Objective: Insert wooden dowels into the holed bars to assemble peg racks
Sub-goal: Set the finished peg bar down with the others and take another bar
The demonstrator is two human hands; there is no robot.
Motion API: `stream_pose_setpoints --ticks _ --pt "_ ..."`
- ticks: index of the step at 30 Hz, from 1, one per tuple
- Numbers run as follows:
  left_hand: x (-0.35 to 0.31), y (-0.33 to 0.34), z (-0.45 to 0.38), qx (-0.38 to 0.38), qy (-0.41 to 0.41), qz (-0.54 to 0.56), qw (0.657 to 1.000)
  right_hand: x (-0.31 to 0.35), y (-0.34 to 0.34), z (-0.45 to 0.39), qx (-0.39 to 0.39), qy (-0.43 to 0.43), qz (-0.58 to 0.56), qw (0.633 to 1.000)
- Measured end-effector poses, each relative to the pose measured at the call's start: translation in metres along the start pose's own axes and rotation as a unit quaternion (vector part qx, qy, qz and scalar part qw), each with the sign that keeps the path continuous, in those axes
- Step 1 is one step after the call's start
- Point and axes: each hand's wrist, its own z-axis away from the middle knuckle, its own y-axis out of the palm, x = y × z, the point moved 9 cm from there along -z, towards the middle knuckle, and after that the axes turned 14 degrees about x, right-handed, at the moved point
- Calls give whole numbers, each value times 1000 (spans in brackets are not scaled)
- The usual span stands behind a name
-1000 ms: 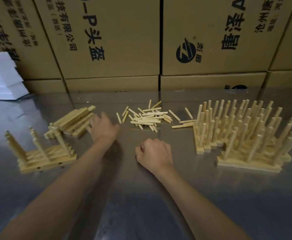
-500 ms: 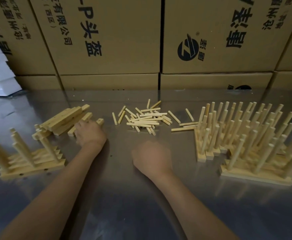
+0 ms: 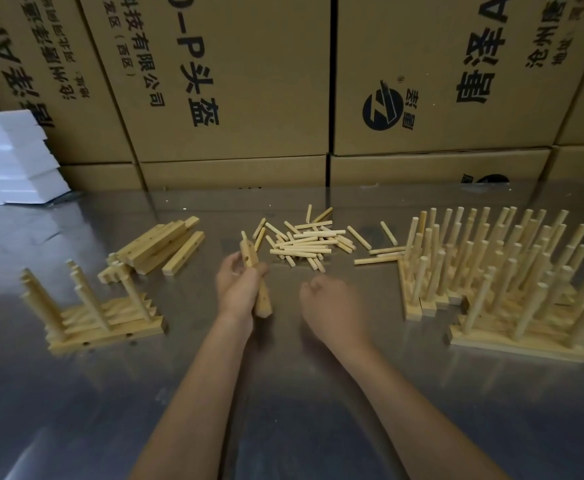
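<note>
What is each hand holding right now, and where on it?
The left hand grips a holed bar around its middle, both ends sticking out. The right hand is blurred with loosely curled fingers; nothing visible in it.

Pale yellow dowels (image 3: 302,242) at twelve o'clock, grey steel table (image 3: 318,410), brown boxes (image 3: 228,81) with black print, white stack (image 3: 10,161) at ten.

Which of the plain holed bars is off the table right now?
The holed bar gripped in the left hand, at centre. The other plain bars lie stacked on the steel table to its left.
</note>
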Motion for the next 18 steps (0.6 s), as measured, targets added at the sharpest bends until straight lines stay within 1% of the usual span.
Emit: stream_pose_setpoints --ticks 2,5,7,9,14,16,18 --pt "-4 -2 1 14 17 -17 1000 3 -4 -2 -13 -21 9 1000" --pt "-6 0 -2 66 -3 -24 998 12 -6 -19 -26 -56 59 996" --pt "-6 2 -3 94 -16 -19 995 18 -5 -39 -32 -59 112 991" --pt "-8 6 -5 113 -13 -9 993 23 -2 -58 -30 -53 155 986" --pt "-8 11 -11 114 2 0 993 23 19 -90 14 -20 214 977" --pt "-7 11 -13 111 0 -1 994 25 19 -93 6 -16 238 971" --pt "-6 11 -14 114 -10 -8 993 32 11 -91 -23 -33 260 965"
